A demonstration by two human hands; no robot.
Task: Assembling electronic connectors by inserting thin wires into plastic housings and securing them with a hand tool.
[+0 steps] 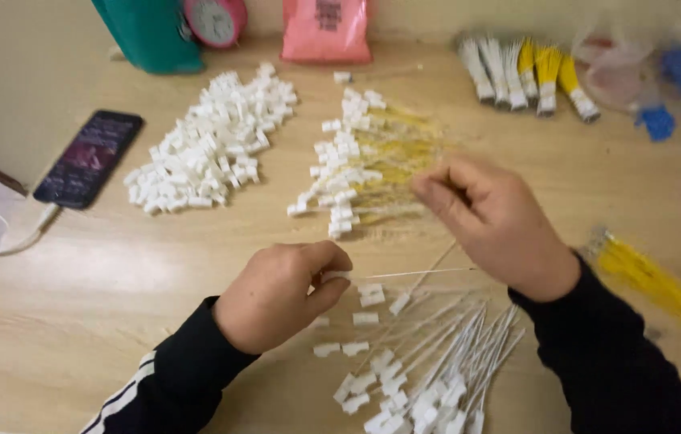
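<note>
We see a small white plastic clip with a thin white wire (405, 275) pinched in our left hand (280, 293) just above the pale wooden desk (99, 297). Our right hand (489, 221) is closed, fingers pinched over the pile of yellow-wired white clips (361, 165). Finished white-wired clips (429, 362) lie just below, a heap of loose white plastic clips (212, 145) farther left, beside a black phone (89, 158).

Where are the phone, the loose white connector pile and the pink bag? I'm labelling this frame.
phone (88, 158), head view, middle of its dark screen.
white connector pile (212, 145), head view, centre of the heap.
pink bag (326, 30), head view, middle of its front.
</note>
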